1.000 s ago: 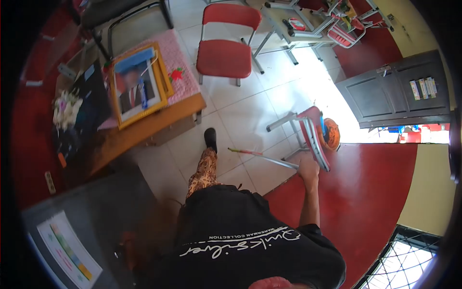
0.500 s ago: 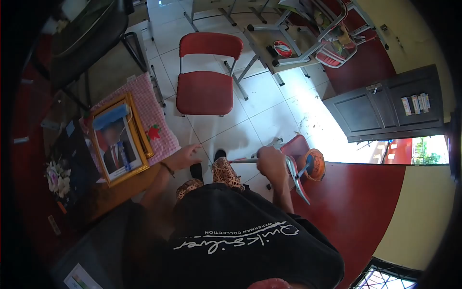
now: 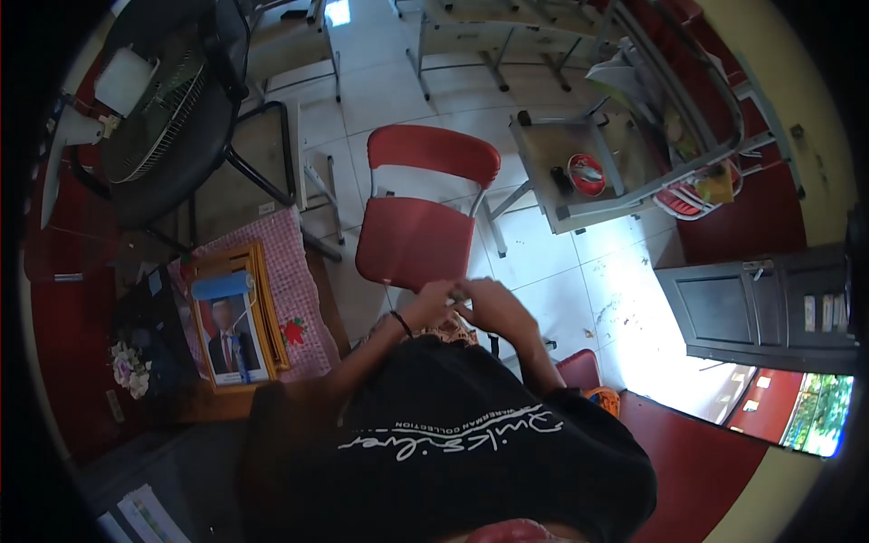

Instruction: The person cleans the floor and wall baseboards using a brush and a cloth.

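Note:
My left hand [image 3: 438,306], with a dark band at its wrist, is in front of my shirt with its fingers curled. Against it on the right is my right hand [image 3: 496,312], its fingers bent inward so that the two hands meet. A small greyish bit shows between the fingertips, too little of it to name. Just beyond the hands stands a red chair [image 3: 415,240] with a metal frame. My black shirt [image 3: 489,407] fills the view below them.
Framed portraits [image 3: 237,348] with a blue paint roller [image 3: 223,285] on top lie on a checked cloth [image 3: 288,262] at left. An orange container [image 3: 605,398] sits by a red seat [image 3: 579,369] at right. A black chair [image 3: 181,163], tables and a dark door [image 3: 724,308] stand around.
My hands have come together from apart, the right one moving away from the seat with the orange container. The view has tilted up, so the red chair appears lower.

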{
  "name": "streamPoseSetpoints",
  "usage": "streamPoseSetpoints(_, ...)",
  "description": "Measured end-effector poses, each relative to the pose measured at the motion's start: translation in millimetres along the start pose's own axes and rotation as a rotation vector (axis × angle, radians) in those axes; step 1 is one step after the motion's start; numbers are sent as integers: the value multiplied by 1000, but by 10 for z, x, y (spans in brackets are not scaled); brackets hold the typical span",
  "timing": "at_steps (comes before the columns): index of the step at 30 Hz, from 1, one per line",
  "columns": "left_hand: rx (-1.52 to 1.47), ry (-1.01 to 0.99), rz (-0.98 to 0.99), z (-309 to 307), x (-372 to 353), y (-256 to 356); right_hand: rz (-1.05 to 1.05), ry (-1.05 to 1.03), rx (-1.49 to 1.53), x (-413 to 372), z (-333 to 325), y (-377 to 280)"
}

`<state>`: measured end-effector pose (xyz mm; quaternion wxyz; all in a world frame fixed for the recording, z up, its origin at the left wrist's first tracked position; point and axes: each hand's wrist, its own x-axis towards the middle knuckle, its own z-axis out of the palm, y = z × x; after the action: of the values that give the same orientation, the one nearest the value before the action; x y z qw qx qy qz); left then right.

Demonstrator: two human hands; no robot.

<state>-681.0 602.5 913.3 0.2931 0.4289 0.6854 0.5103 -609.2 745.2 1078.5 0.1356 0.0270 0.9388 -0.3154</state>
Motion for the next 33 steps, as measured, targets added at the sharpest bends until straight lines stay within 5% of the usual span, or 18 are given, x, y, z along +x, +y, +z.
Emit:
streamPoseSetpoints(2,27,20,-50,-346,135,-21,-24,-25,158,145,-358,87)
streamPoseSetpoints(4,-96,286,-214,-626,196,-186,7,-1,258,236,-589,431)
streamPoseSetpoints(7,-385,470,-88,-923,529,-554,261,229,241,125,-933,878)
streamPoseSetpoints(10,-435,232,42,-1103,973,-862,416,370,229,-166,-1232,1329)
streamPoseSetpoints(17,-363,187,-82,-1285,1665,-745,811,458,184,-474,-1401,1988)
streamPoseSetpoints(24,-262,322,-215,-1327,1906,-1006,488,278,170,1183,-1451,2062)
streamPoseSetpoints(27,-115,452,21,-1378,2106,-1228,315,144,308,2103,-1349,1783)
streamPoseSetpoints(29,122,289,19,-1544,2345,-1194,83,70,355,2671,-1295,1600)
streamPoseSetpoints(32,79,-118,-412,-2290,2998,-386,-160,100,398,3426,-1308,1379)
streamPoseSetpoints(33,55,-102,-280,-2215,3124,-746,-126,74,460,3647,-1358,1319)
